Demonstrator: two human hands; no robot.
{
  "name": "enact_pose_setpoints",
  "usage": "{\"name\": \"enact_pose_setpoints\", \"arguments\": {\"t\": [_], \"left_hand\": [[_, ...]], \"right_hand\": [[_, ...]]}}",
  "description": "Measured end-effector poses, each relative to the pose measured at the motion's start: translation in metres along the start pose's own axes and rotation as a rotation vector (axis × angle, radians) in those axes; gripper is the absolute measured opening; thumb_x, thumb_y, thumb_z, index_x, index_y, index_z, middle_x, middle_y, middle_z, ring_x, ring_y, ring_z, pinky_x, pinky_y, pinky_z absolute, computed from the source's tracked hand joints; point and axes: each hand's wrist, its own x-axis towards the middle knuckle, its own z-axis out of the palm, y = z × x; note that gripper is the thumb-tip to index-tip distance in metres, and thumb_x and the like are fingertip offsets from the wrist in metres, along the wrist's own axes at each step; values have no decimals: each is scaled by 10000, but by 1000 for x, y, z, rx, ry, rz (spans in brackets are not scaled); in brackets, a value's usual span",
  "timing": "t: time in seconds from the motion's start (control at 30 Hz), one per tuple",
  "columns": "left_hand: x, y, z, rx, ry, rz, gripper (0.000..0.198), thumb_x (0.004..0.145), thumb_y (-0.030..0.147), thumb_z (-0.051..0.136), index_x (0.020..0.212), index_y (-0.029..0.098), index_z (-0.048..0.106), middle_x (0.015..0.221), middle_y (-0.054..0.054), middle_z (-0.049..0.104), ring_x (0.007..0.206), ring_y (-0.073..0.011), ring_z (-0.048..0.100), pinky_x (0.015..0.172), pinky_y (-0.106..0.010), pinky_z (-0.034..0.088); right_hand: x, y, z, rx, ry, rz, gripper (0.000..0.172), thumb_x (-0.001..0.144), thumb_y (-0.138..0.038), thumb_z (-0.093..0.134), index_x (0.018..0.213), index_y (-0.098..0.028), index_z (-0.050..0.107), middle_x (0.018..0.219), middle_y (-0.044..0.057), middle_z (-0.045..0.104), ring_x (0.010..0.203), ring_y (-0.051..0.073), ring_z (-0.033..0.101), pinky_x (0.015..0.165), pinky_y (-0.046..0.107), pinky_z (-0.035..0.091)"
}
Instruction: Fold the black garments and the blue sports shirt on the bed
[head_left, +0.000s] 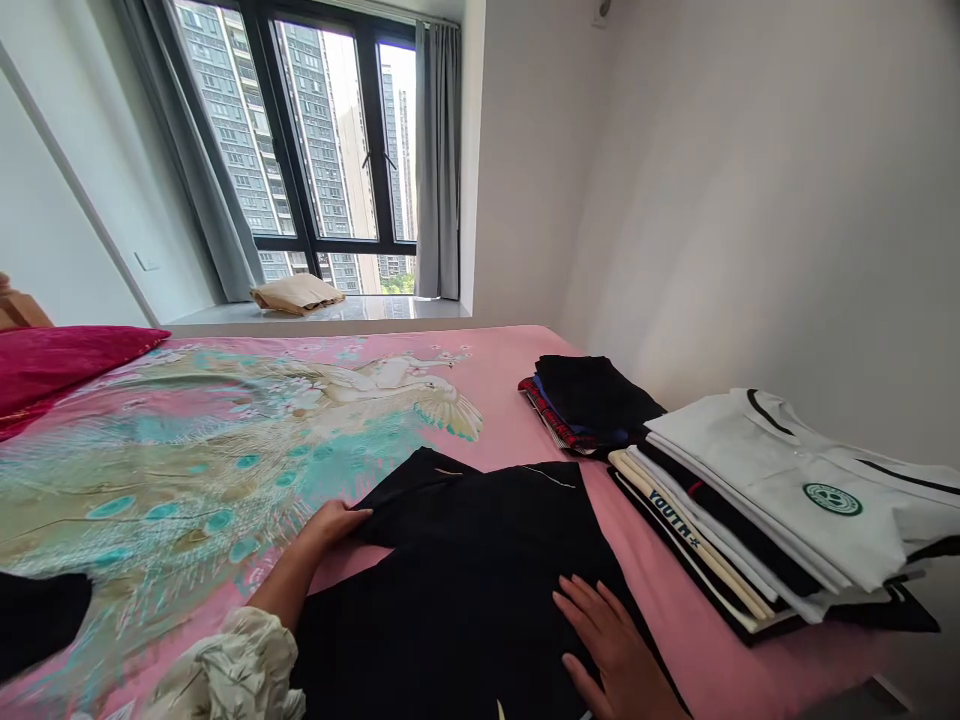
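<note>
- The garment (465,560) I touch: black
- My sleeve (232,665): cream
- The bedsheet (510,370): pink, with whitish birds (375,380), turquoise spots (160,511)
- The top shirt (757,460): white, green badge (832,499)

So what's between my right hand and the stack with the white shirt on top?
Past your right hand, the head view shows the edge of the black garment, then a strip of pink sheet up to the stack.

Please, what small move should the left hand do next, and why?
Probably the left hand should fold the sleeve inward: it seems to pinch the outer edge, the sleeve juts leftward, and the right hand lies flat on the black garment.
</note>
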Motion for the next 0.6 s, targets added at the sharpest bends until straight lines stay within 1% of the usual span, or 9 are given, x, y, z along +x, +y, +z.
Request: {"name": "enact_pose_setpoints", "arguments": {"t": [0.07,0.13,0.2,0.3,0.4,0.43,0.5,0.53,0.6], "left_hand": [[6,6,-1,46,-43,17,235,480,406,702,495,226,551,476,-14,564,560,-261,618,493,-319,456],[4,4,-8,85,-32,42,211,533,419,652,535,227,565,547,-26,605,653,-276,638,553,-322,468],[-5,-7,-20,122,5,56,225,576,445,610,570,224,569,586,-34,622,710,-287,643,592,-332,475],[-23,-32,-39,177,19,55,244,554,449,630,559,218,552,537,-29,609,657,-285,639,567,-339,481],[-25,-42,-52,231,8,77,262,591,456,605,647,200,592,572,-33,638,641,-263,645,569,-329,492],[-20,-40,-53,250,4,95,285,624,458,579,715,191,616,634,-44,665,677,-257,653,604,-328,500],[-4,-26,-48,292,-4,151,352,697,433,518,902,174,639,860,-79,702,822,-248,657,730,-332,500],[6,-15,-42,312,-8,188,381,727,401,492,999,172,628,998,-93,687,920,-243,639,809,-334,480],[24,9,-23,349,-21,274,424,757,307,461,1148,195,579,1232,-87,592,1115,-228,551,944,-330,406]], "right_hand": [[0,1,-1,2,-4,3,548,899,-361,430,1420,-294,273,1448,17,354,1326,241,324,1064,465,339],[0,1,-1,3,-4,0,547,897,-361,434,1417,-291,282,1445,21,358,1323,245,330,1060,465,344],[1,1,-2,0,-3,-2,552,897,-361,434,1420,-287,276,1445,22,359,1322,245,330,1058,461,348],[1,2,0,-6,-2,0,562,895,-362,435,1425,-287,263,1445,19,358,1322,245,331,1055,459,355],[1,3,3,-24,13,-19,579,889,-364,445,1429,-287,250,1444,19,359,1314,249,344,1047,463,363],[1,4,4,-33,22,-25,586,887,-365,450,1430,-286,245,1443,20,360,1310,250,351,1042,463,369],[1,5,6,-44,38,-34,603,881,-364,461,1434,-284,235,1437,20,370,1301,252,367,1029,459,385],[1,5,7,-46,47,-36,610,878,-363,466,1435,-286,230,1433,20,377,1295,253,376,1023,456,392],[2,6,9,-50,67,-38,622,871,-362,476,1436,-288,227,1421,20,396,1280,256,399,1011,450,405]]}}
